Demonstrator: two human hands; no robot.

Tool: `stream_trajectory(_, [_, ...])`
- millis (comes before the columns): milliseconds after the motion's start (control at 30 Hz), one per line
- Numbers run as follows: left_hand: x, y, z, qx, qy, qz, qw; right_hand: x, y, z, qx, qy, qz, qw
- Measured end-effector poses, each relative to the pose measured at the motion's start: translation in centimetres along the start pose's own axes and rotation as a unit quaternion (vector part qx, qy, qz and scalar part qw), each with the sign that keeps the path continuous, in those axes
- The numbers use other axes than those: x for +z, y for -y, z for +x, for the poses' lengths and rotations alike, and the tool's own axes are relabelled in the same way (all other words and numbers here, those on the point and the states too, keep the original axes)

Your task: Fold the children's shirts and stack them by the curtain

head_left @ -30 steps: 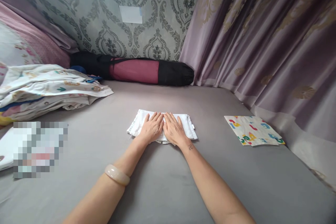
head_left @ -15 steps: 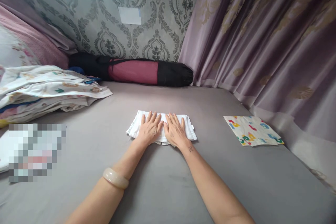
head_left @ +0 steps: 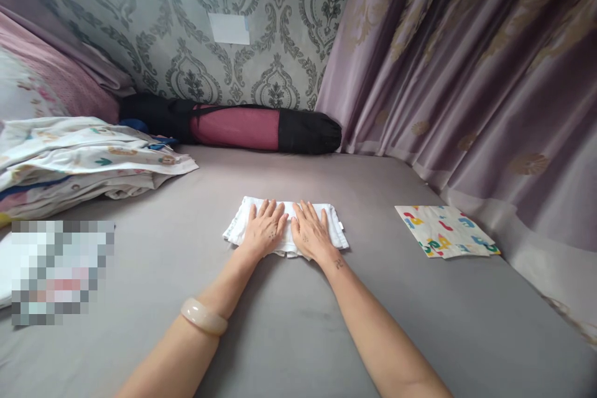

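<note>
A folded white cloth (head_left: 288, 208) with a small tag at its right side lies flat on the grey sheet (head_left: 298, 329) in front of me. My left hand (head_left: 265, 230) rests palm down on its left half, fingers spread. On the right half my right hand (head_left: 310, 231) also lies flat, its fingers stretched forward and the thumb near my left hand. Both palms hide the middle of the cloth. A pale bangle (head_left: 204, 317) circles my left forearm.
A folded cloth with colourful shapes (head_left: 445, 230) lies at the right, near the purple curtain (head_left: 382, 74). Patterned fabric is piled (head_left: 93, 155) at the left, above a blurred-out item (head_left: 63, 273). A long black and red bag (head_left: 236, 127) lies against the wall.
Both hands stay pressed on the white cloth with hardly any movement. The view has shifted very slightly, so the surroundings sit a little further left.
</note>
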State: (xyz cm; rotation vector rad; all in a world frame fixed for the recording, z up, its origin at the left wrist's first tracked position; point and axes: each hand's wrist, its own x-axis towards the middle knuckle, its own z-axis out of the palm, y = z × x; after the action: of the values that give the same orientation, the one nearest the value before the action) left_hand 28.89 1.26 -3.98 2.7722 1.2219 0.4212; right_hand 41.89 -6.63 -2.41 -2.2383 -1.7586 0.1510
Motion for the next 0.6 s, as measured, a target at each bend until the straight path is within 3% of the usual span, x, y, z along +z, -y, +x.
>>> stream_trajectory(200, [-0.7,0.8,0.0,-0.034,-0.041,0.022,0.998,-0.3,-1.0,0.0,0.027,-0.036,-0.031,0.999])
stream_trajectory(400, [-0.7,1.1,-0.2,-0.063,0.019,0.045,0.997,0.3,-1.6,-0.2,0.035,-0.019,-0.04,0.998])
stream_trajectory(600, [-0.7,0.9,-0.1,-0.069,0.032,0.059,0.995,0.4,-1.5,-0.1,0.042,-0.005,-0.052,0.998])
